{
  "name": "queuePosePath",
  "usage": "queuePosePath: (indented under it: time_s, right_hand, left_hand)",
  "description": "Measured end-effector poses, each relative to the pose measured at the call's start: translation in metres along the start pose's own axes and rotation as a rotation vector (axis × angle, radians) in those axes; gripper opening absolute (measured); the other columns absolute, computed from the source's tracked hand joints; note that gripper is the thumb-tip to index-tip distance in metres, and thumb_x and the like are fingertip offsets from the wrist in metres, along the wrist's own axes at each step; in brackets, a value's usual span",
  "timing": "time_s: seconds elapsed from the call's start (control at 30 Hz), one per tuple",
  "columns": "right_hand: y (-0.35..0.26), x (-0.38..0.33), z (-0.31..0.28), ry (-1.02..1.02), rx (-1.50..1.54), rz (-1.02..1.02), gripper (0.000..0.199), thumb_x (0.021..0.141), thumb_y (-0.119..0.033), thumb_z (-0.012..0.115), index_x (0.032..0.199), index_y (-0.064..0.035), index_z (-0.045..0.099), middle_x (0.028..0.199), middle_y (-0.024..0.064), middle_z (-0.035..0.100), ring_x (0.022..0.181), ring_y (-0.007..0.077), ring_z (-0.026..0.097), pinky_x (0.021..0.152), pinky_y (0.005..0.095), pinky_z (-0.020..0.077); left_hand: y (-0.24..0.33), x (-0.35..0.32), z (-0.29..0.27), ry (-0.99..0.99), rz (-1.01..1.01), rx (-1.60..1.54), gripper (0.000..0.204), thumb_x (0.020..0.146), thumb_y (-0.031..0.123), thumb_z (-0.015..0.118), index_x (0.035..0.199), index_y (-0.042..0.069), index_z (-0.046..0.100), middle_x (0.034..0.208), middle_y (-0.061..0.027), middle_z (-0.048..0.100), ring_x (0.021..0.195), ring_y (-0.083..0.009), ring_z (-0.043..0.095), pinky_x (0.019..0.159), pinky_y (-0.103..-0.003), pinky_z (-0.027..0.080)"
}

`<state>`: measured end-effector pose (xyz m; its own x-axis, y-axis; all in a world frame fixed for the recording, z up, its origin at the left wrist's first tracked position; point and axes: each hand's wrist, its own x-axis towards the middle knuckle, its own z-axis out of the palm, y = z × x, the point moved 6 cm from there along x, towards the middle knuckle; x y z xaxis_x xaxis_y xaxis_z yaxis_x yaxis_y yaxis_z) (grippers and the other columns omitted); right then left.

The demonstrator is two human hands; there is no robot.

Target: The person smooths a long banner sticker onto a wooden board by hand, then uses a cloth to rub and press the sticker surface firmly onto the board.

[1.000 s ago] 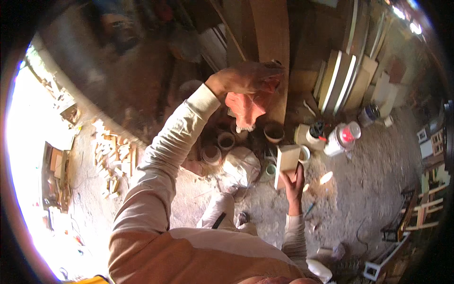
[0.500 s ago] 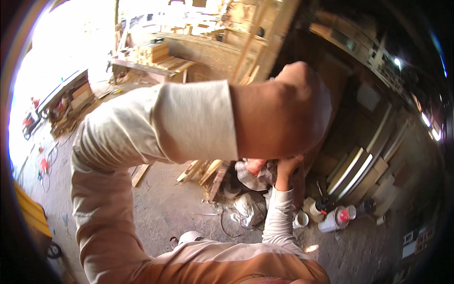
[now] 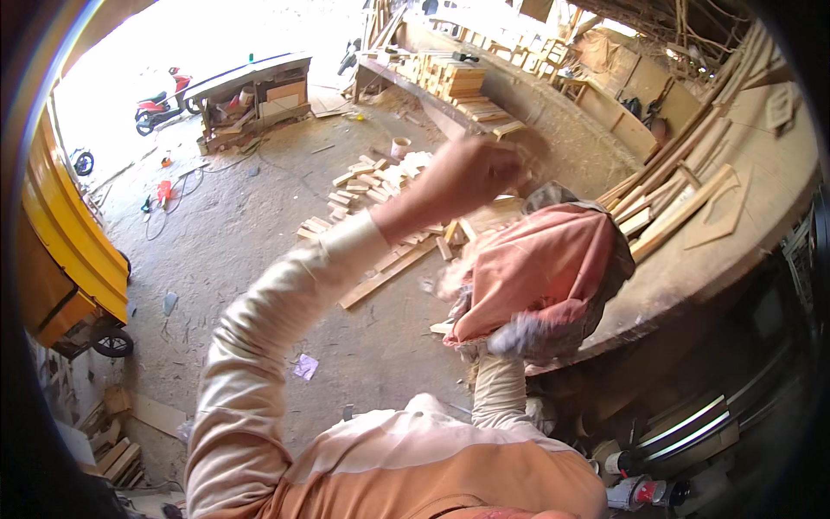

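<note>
My left hand (image 3: 486,170) is raised in front of me, its arm coming up from the left. The fingers look curled in, blurred by motion, and I cannot make out what is in them. Just below and right of it hangs a bunched cloth (image 3: 540,272), salmon-pink with dark grey parts. My right forearm (image 3: 500,385) runs up into the underside of this cloth. The cloth covers my right hand, which appears to hold it up.
A curved wooden work surface (image 3: 666,277) with long boards stretches along the right. Loose wood blocks (image 3: 380,186) lie on the floor ahead, stacked timber (image 3: 450,78) behind them. At left stands a yellow vehicle (image 3: 82,251); a red scooter (image 3: 164,104) is farther off.
The view has swung to the right and up, bringing the work surface in. My left arm has moved away from close before the camera. The pink cloth has come up with my right arm.
</note>
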<state>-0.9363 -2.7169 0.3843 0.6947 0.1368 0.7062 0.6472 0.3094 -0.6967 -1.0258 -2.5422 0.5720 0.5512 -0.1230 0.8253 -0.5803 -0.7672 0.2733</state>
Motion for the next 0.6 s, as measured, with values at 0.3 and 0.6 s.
queuePosePath:
  time_s: [0.3,0.6]
  right_hand:
    - [0.223,-0.024,0.215,-0.306,0.423,0.512,0.038,0.089,-0.004,0.073,0.126,-0.0003,0.064,0.124,0.0124,0.068,0.113,0.0258,0.066,0.099,0.0409,0.0520]
    - [0.397,-0.046,0.494,-0.777,0.769,0.944,0.040,0.090,-0.004,0.071,0.129,-0.0002,0.062,0.127,0.0121,0.067,0.116,0.0258,0.065,0.100,0.0412,0.0517]
  left_hand:
    - [-0.239,-0.120,0.001,0.068,-0.464,0.178,0.021,0.088,0.026,0.074,0.096,0.007,0.072,0.093,-0.0102,0.067,0.083,-0.0299,0.067,0.072,-0.043,0.055]
    - [-0.536,-0.230,-0.118,-0.054,-1.202,0.200,0.028,0.082,0.023,0.069,0.099,0.001,0.072,0.091,-0.0154,0.070,0.086,-0.0311,0.068,0.079,-0.040,0.053]
